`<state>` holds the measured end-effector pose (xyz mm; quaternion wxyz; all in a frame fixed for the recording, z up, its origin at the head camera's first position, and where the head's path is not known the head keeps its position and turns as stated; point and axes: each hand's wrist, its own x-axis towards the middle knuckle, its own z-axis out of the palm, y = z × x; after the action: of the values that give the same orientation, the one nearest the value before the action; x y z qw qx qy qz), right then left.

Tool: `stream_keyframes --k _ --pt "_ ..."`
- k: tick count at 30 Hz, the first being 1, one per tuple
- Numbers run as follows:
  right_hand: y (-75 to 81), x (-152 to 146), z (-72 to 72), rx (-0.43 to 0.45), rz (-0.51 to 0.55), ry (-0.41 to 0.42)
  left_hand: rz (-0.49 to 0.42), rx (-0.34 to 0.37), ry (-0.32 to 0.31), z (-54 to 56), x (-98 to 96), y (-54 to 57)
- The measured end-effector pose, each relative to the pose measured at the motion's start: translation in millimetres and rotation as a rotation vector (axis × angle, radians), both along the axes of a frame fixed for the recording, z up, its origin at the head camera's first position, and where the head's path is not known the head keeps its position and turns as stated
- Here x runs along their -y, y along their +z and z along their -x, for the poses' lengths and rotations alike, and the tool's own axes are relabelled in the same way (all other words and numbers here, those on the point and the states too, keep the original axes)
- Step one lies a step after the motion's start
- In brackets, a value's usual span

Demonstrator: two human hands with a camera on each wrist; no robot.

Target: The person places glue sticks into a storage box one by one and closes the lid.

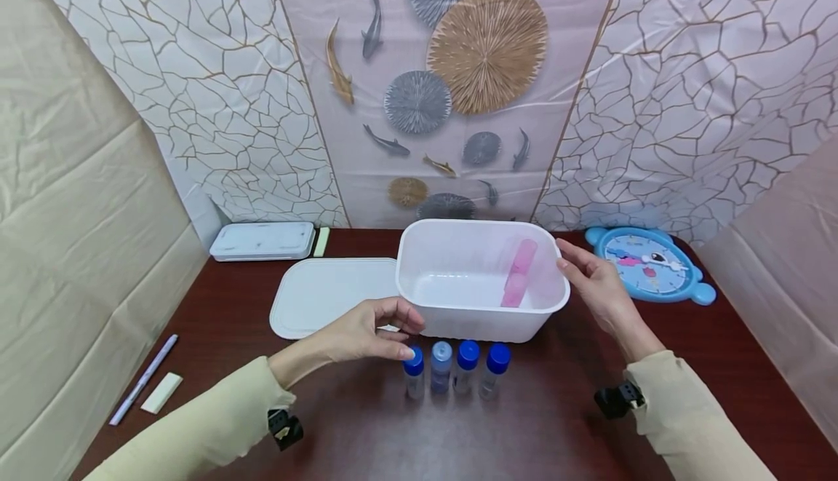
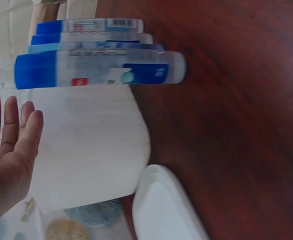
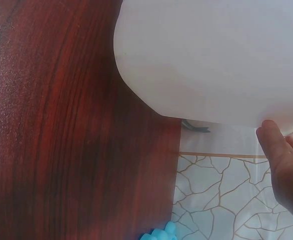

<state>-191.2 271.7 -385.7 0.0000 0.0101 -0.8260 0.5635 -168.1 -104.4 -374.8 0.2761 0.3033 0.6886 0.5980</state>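
Observation:
A white plastic bin (image 1: 471,324) stands upright on the dark table with a pink strip-like piece (image 1: 519,270) inside at its right. Several small clear bottles with blue caps stand in a row before it; the leftmost bottle (image 1: 414,383) shows a printed label in the left wrist view. My left hand (image 1: 369,328) hovers at that bottle's cap, its fingers loosely bent; the left wrist view shows this hand (image 2: 14,145) apart from the bottles. At the bin's right rim, my right hand (image 1: 599,284) touches with thumb and forefinger, fingers fairly straight.
A white lid (image 1: 321,292) lies left of the bin, partly behind it. Farther back are a flat white case (image 1: 262,241) and a pale green block (image 1: 321,241). At left lie a pen (image 1: 144,379) and an eraser-like block (image 1: 161,393). A blue clock (image 1: 648,263) lies at right.

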Motion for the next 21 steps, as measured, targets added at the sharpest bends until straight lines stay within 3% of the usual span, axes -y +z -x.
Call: stream_keyframes --k 15,18,21 --pt "0.8 0 -2.0 0.013 -0.031 -0.021 -0.053 0.061 -0.04 -9.9 -2.9 -37.3" --pt "0.3 -1 -1.7 0.007 -0.025 -0.019 -0.051 0.026 -0.026 -8.5 -1.3 -39.2" --pt "0.0 -1 -0.9 0.002 -0.022 -0.011 -0.031 -0.042 -0.014 -3.7 3.0 -30.8"
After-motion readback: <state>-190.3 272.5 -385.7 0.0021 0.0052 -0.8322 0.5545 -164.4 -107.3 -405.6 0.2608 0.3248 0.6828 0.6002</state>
